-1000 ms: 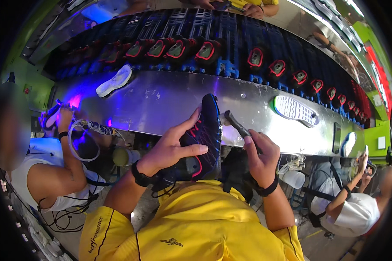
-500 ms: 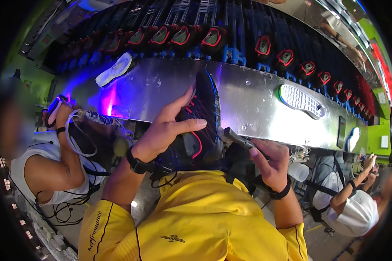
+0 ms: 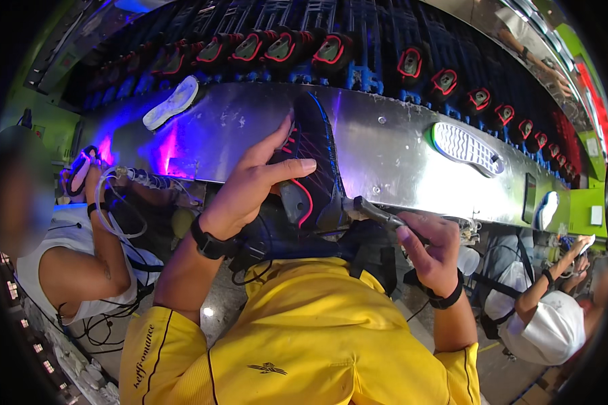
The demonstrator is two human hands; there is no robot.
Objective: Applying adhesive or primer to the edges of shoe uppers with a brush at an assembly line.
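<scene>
My left hand (image 3: 244, 192) is closed around a black shoe upper (image 3: 319, 152) with red laces, a red collar line and a blue edge along its right side. The thumb lies across its top, and the toe points away from me over the bench edge. In my right hand (image 3: 434, 248) is a brush (image 3: 380, 213) with a dark handle. Its head sits at the right side of the shoe's heel; whether the bristles touch cannot be made out.
A metal bench (image 3: 378, 142) runs across in front. On it lie a white sole (image 3: 171, 103) at the left, a treaded sole (image 3: 467, 150) at the right and a dark flat object (image 3: 529, 199). Behind, several red-trimmed shoes (image 3: 331, 50) line a rack. Co-workers sit at both sides.
The shoe and my left hand have shifted slightly away from me and to the left. My right hand has moved a little right, with the brush still beside the heel.
</scene>
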